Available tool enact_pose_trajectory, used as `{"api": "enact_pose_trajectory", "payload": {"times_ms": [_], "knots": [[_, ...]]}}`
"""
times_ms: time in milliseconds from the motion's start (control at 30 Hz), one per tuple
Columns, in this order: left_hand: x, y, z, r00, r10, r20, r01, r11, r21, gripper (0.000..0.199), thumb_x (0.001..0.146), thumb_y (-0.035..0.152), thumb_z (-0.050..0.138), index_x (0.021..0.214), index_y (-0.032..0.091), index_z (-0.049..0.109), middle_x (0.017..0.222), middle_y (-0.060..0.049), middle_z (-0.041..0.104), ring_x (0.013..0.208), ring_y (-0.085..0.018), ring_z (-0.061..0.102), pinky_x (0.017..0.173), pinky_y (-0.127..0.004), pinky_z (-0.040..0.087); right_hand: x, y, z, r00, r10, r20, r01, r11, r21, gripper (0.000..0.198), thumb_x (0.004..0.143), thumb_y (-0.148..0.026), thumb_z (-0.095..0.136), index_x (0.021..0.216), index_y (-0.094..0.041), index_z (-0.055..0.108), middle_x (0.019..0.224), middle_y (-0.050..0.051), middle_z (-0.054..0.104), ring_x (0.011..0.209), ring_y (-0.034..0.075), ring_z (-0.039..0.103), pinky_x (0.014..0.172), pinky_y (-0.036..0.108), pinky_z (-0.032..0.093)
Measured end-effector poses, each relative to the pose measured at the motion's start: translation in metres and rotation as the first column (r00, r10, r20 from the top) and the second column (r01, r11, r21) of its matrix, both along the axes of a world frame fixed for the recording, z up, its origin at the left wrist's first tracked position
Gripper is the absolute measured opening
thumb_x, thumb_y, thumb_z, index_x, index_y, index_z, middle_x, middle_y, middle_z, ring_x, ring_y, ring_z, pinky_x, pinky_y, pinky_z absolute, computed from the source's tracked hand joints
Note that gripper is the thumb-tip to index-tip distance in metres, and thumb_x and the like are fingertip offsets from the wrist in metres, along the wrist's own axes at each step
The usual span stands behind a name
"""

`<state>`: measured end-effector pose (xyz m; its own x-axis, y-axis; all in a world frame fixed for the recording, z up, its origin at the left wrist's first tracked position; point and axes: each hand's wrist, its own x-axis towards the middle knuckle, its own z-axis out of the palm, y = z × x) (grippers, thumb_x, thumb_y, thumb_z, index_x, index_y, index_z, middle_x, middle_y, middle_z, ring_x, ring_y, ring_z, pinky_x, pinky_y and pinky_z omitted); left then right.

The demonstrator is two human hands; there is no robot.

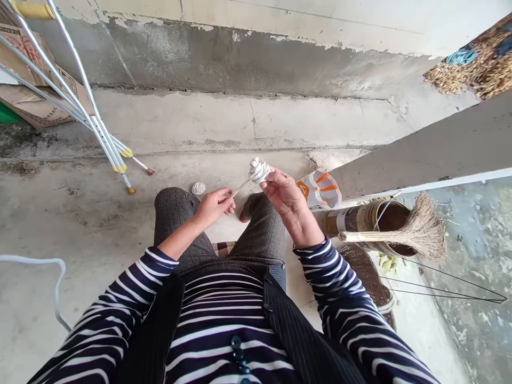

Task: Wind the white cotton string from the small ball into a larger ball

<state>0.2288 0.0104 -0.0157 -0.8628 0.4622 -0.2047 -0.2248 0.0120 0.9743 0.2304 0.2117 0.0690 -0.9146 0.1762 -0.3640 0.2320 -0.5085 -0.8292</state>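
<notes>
Above my knees, my right hand (pixel 285 200) grips the lower end of a bundle of white cord (pixel 259 170), wound in thick loops with a knobbly top. From that bundle a strand of cord (pixel 241 188) runs down to the left. My left hand (pixel 216 206) pinches this strand between thumb and fingers. A small ball of white cord (pixel 198 188) lies on the floor just beyond my left knee, apart from both hands. What sits inside the windings is hidden.
Metal crutches (pixel 94 112) lean at the left beside cardboard boxes (pixel 64 101). At the right stand a white-and-orange bucket (pixel 320 189), a brown pail (pixel 366 218) and a straw broom (pixel 424 234). A wall (pixel 224 58) runs along the back. A pale hose (pixel 60 282) lies at left.
</notes>
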Motion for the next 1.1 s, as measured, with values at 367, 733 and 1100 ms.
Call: {"api": "enact_pose_trajectory", "payload": {"times_ms": [367, 733, 1100], "knots": [[0.023, -0.014, 0.030, 0.937, -0.300, 0.176, 0.308, 0.951, -0.015, 0.013, 0.082, 0.025, 0.062, 0.075, 0.014, 0.065, 0.071, -0.005, 0.071, 0.055, -0.012, 0.065, 0.053, -0.021, 0.052, -0.010, -0.002, -0.028, 0.970, 0.016, -0.242, 0.107, 0.868, 0.485, 0.031, 0.057, -0.020, 0.080, 0.087, -0.019, 0.072, 0.083, 0.000, 0.069, 0.071, 0.014, 0.059, 0.062, 0.026, 0.053], [-0.008, -0.028, 0.065, 0.957, -0.288, -0.027, 0.268, 0.919, -0.290, 0.028, 0.081, 0.027, 0.056, 0.065, 0.016, 0.076, 0.073, -0.007, 0.076, 0.059, -0.013, 0.061, 0.060, -0.023, 0.050, 0.006, -0.015, -0.078, 0.811, 0.560, -0.168, 0.042, 0.230, 0.972, 0.032, 0.080, -0.007, 0.056, 0.106, -0.021, 0.067, 0.112, 0.012, 0.068, 0.106, 0.028, 0.060, 0.097, 0.042, 0.052], [-0.060, -0.018, 0.058, 0.913, -0.328, -0.244, 0.132, 0.803, -0.582, 0.024, 0.074, 0.023, 0.060, 0.056, 0.015, 0.074, 0.050, 0.000, 0.064, 0.046, -0.010, 0.046, 0.049, -0.024, 0.028, 0.032, -0.030, -0.070, 0.827, 0.558, -0.070, -0.359, 0.619, 0.699, 0.040, 0.070, -0.011, 0.064, 0.109, -0.022, 0.063, 0.101, 0.001, 0.067, 0.075, 0.013, 0.061, 0.065, 0.023, 0.052]]}}
